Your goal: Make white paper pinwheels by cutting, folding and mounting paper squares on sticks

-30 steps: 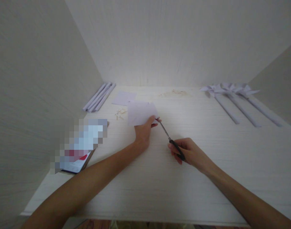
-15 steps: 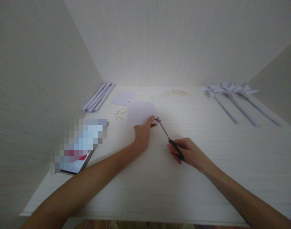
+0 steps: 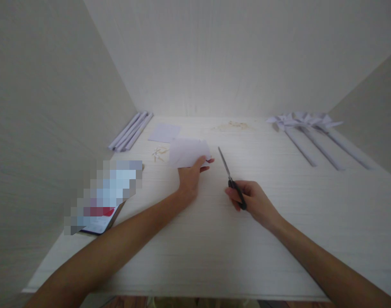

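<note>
My left hand [image 3: 194,173] pinches a pale sheet of paper [image 3: 185,152] by its near right corner, thumb on top and fingertips showing past the edge. In my right hand [image 3: 247,196] is a pair of scissors [image 3: 226,164] with black handles, its blades together and pointing up and away. A gap separates the blade tip from the paper's right edge. Just behind the held paper lies another pale square of paper [image 3: 164,132] on the table. Small thin scraps [image 3: 159,153] sit left of the held sheet.
Several rolled paper tubes [image 3: 131,130] lie at the back left. Three paper pinwheels on tube sticks [image 3: 306,122] rest at the back right. A phone, partly blurred out [image 3: 97,224], is beside my left forearm. Rubber bands or scraps [image 3: 237,125] lie near the back wall [image 3: 202,64].
The scissors have come away from the paper's right corner and now point more upright. My left hand still holds the paper, nearly in the same place.
</note>
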The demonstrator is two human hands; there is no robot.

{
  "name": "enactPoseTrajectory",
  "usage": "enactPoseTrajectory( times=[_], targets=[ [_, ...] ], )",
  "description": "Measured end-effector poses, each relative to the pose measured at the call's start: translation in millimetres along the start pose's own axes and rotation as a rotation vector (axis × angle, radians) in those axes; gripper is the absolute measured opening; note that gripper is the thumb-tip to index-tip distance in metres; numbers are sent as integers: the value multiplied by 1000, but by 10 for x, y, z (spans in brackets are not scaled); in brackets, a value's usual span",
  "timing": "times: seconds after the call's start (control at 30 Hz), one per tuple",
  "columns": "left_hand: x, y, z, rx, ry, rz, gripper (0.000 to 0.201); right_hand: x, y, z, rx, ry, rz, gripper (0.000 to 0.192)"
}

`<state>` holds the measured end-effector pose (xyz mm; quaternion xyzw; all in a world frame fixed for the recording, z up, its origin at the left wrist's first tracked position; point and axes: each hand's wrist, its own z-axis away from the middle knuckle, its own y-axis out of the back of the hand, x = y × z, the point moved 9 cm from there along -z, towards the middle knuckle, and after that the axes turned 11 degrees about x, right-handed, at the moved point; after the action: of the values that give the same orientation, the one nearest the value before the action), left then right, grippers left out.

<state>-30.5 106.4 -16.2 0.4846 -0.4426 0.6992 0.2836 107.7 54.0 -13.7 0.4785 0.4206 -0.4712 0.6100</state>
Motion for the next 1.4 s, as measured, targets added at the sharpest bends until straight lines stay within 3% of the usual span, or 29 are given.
enactPoseTrajectory(
  times=[0.13, 0.23, 0.53, 0.83, 1.03, 1.2, 1.4],
  targets=[
    [-50, -57, 123, -60, 18, -78, 18, 16, 180, -86, 243, 34, -204, 25],
    [-69, -115, 238, -128, 36, -164, 14, 40, 208, -104, 293, 42, -294, 25],
    [-46, -187, 307, -235, 18, -205, 9, 0, 145, -98, 228, 89, -217, 25],
    [-78, -245, 358, -320, 30, -239, 9, -4, 170, -103, 246, 117, -169, 25],
    [-81, -261, 369, -338, 23, -291, 2, -13, 160, -114, 215, 130, -174, 23],
    [-118, -215, 331, -285, 62, -271, 9, 24, 169, -134, 204, 139, -167, 24],
    [-139, -217, 327, -313, 72, -269, 10, -33, 170, -123, 202, 176, -117, 23]
  ],
)
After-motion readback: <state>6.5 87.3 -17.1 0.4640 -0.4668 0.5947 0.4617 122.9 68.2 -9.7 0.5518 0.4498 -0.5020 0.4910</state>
